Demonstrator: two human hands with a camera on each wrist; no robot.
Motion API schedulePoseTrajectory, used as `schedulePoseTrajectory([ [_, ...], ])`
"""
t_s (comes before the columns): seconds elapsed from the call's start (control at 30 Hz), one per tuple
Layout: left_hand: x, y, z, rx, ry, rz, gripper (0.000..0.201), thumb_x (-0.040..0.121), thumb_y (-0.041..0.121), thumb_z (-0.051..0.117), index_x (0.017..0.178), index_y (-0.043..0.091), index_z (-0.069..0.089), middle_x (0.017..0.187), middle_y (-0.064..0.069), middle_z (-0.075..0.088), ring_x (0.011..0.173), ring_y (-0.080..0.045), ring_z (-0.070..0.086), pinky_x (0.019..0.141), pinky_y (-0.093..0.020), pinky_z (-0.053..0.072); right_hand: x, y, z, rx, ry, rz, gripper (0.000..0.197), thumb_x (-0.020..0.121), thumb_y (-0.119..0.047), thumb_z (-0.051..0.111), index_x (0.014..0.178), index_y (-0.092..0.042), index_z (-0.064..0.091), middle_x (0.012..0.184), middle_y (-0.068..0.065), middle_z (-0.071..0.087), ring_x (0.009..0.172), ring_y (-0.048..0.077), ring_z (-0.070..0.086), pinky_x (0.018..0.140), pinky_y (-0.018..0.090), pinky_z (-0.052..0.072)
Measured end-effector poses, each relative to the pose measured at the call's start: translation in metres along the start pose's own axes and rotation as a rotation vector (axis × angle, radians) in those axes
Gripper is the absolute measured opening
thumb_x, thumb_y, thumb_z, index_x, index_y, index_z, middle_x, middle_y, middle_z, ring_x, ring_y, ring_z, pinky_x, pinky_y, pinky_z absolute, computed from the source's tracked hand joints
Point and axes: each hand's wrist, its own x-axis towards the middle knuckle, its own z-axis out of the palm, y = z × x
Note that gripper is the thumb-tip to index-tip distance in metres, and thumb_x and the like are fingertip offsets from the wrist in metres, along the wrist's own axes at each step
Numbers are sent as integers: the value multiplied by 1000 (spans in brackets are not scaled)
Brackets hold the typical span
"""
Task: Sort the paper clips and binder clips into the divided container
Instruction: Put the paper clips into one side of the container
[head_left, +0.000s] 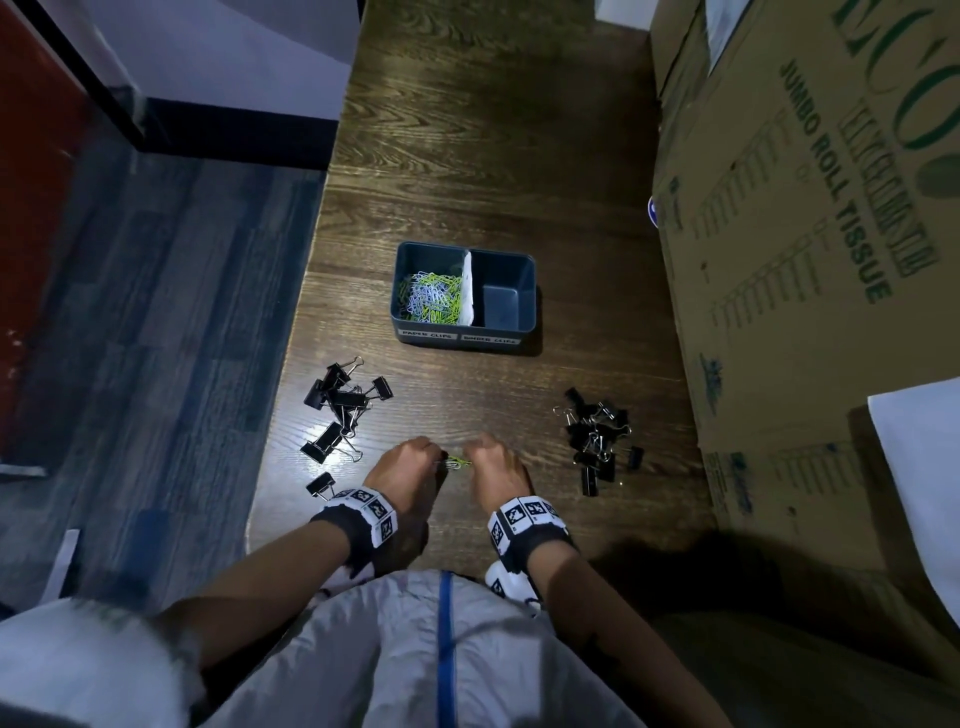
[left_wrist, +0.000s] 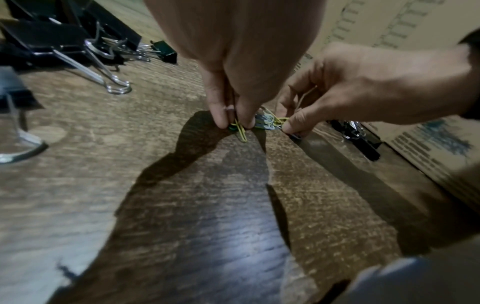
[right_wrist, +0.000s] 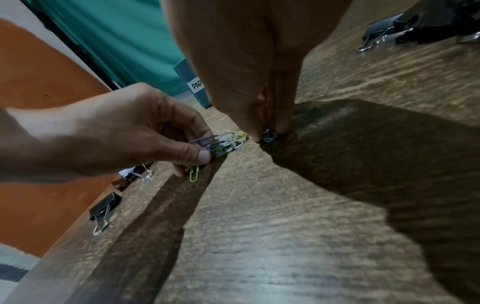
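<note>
A dark blue divided container (head_left: 525, 332) stands mid-table. Its left compartment holds several green and white paper clips (head_left: 431, 299); the right one looks empty. Black binder clips lie in two heaps, one to the left (head_left: 343, 410) and one to the right (head_left: 597, 441). Between the heaps, my left hand (head_left: 434, 460) and right hand (head_left: 475, 460) meet over a small bunch of paper clips (head_left: 457, 461) on the wood. In the left wrist view, my left fingertips pinch a yellow-green clip (left_wrist: 241, 131). In the right wrist view, my right fingertips pinch a dark clip (right_wrist: 270, 137).
A large cardboard box (head_left: 805, 260) marked jumbo roll tissue walls off the table's right side. The table's left edge (head_left: 291, 364) drops to a blue-grey floor. A loose binder clip (head_left: 321, 486) lies near the left wrist.
</note>
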Motion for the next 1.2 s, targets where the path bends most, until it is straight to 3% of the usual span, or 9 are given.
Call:
schedulePoseTrajectory([
  [0.13,-3,-12,1,-108,35,-15,6,88,14,62,90,13,67,85,-6,60,76,-27,62,65,-26,41,3,1,-2,21,-4,34,37,84,10,54,106,-14,69,110,11,62,95,34,65,80,44,57],
  [0.37,-9,-20,-15,-191,191,24,5,87,9,67,90,8,71,84,-5,66,73,-21,62,69,-35,53,5,2,-24,100,-35,133,24,90,5,54,103,-8,70,103,15,67,94,34,66,77,36,52],
  [0.43,-6,-17,-29,-195,258,52,4,85,7,69,89,8,71,83,-3,67,70,-16,62,68,-32,55,6,4,-27,148,-37,174,24,90,4,54,101,-9,71,104,15,67,95,33,65,78,36,52],
  [0.6,27,-3,-87,-209,430,89,7,86,6,70,93,6,72,83,-5,69,65,-12,58,63,-18,48,5,5,-32,288,-68,238,24,84,3,60,76,-15,75,88,3,74,84,24,70,77,36,58],
  [0.77,84,2,-141,-239,557,6,9,89,15,68,93,7,71,84,-7,69,72,-17,64,68,-30,56,9,3,-52,384,-54,200,20,84,-1,65,75,-13,78,85,0,76,76,12,67,65,20,44],
  [0.87,111,-1,-154,-235,533,-73,13,87,19,71,95,8,72,85,-10,72,76,-22,67,72,-31,55,20,-7,-80,420,42,156,20,82,0,64,73,-11,78,77,1,75,72,14,68,63,22,48],
  [1.0,109,-8,-143,-279,492,-157,24,87,20,72,108,8,71,91,-9,73,80,-20,66,79,-28,52,48,-22,-126,493,207,48,19,78,1,70,68,-13,76,71,-1,73,70,11,67,73,22,54],
  [1.1,85,-15,-117,-225,543,-113,16,87,11,67,102,14,71,96,-8,71,81,-20,66,77,-31,56,78,-37,-161,544,327,15,20,75,1,74,66,-16,76,68,-6,70,71,7,65,71,17,48],
  [1.2,58,-18,-84,-161,420,-57,14,85,8,67,97,14,70,96,-8,71,81,-23,65,75,-31,54,106,-51,-182,591,372,15,13,73,-1,75,72,-14,77,71,-3,72,75,11,66,75,21,50],
])
